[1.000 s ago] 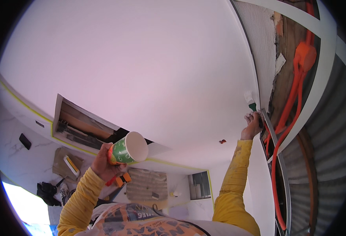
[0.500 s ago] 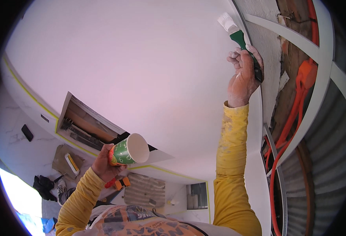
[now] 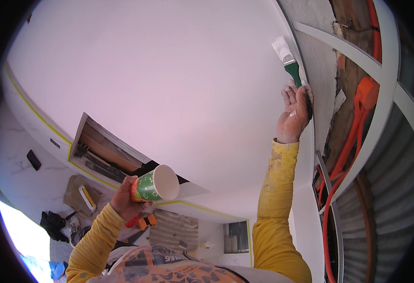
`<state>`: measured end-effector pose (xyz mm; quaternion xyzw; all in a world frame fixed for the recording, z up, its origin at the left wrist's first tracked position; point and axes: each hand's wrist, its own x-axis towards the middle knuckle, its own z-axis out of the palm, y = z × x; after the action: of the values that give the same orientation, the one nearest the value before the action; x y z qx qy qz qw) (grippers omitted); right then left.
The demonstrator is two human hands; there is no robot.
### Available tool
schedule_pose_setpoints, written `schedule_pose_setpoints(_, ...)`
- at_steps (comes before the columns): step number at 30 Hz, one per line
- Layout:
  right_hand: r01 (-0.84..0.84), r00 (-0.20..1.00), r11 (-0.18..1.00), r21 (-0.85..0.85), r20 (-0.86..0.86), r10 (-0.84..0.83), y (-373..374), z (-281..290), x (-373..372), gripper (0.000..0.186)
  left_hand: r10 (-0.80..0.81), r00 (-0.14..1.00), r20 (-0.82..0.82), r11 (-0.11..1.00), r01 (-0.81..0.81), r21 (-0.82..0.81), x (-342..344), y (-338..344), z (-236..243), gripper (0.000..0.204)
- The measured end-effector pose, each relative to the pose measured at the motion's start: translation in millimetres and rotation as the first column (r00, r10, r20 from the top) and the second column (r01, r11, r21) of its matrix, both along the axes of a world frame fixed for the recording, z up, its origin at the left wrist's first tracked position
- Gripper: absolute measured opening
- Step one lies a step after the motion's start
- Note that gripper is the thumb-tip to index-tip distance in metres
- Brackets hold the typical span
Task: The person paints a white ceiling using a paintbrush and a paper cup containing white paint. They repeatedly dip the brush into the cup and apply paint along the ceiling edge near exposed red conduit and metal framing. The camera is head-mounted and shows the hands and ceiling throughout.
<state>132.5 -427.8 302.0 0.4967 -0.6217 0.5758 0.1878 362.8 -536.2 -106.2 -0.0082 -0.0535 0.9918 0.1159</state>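
My right hand [image 3: 293, 113] is closed round the handle of a paintbrush [image 3: 292, 70], its fingers smeared with white. The brush has a green handle, a metal band and bristles coated in white paint. Its bristles lie over the white panel [image 3: 178, 85], close to the panel's right edge; whether they touch it I cannot tell. Lower down on the left, my left hand [image 3: 125, 200] grips a green patterned paper cup [image 3: 145, 187] round its side. The cup is tilted, its pale inner wall showing; what sits at its bottom is not visible.
A rectangular opening [image 3: 108, 146] cuts into the panel beside the cup. Along the right run orange conduits [image 3: 353, 127], a pale metal frame [image 3: 386, 99] and corrugated sheet [image 3: 381, 198]. Yellow-green tape [image 3: 32, 108] borders the panel's left side. Below lie a cardboard piece [image 3: 72, 191] and a black bag [image 3: 52, 225].
My right hand and the paintbrush have come down toward me and slightly right along the panel's edge. My left hand and the cup have dropped only a little.
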Motion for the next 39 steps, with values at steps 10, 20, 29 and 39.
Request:
schedule_pose_setpoints(10, 0.178, 0.977, 0.981, -0.077, 0.135, -0.167, 6.9, 14.8, -1.6, 0.049, 0.011, 0.999, 0.047, 1.000, -0.011, -0.001, 4.7, -3.7, -1.1, 0.038)
schedule_pose_setpoints(20, 0.249, 0.959, 0.967, -0.052, 0.152, -0.239, 38.8, 30.9, -4.1, 0.041, -0.018, 1.000, 0.013, 1.000, 0.018, -0.007, 0.9, -0.2, 1.3, 0.039)
schedule_pose_setpoints(29, 0.330, 0.936, 0.940, -0.087, 0.159, -0.314, 82.1, 33.4, -8.8, 0.043, -0.051, 0.999, -0.002, 0.998, 0.051, 0.023, -3.6, 2.1, 2.2, 0.041)
schedule_pose_setpoints(39, 0.428, 0.893, 0.900, -0.081, 0.193, -0.408, 144.1, 34.9, -17.9, 0.044, -0.066, 0.997, 0.033, 0.998, 0.066, 0.002, -11.2, 7.7, 9.3, 0.042)
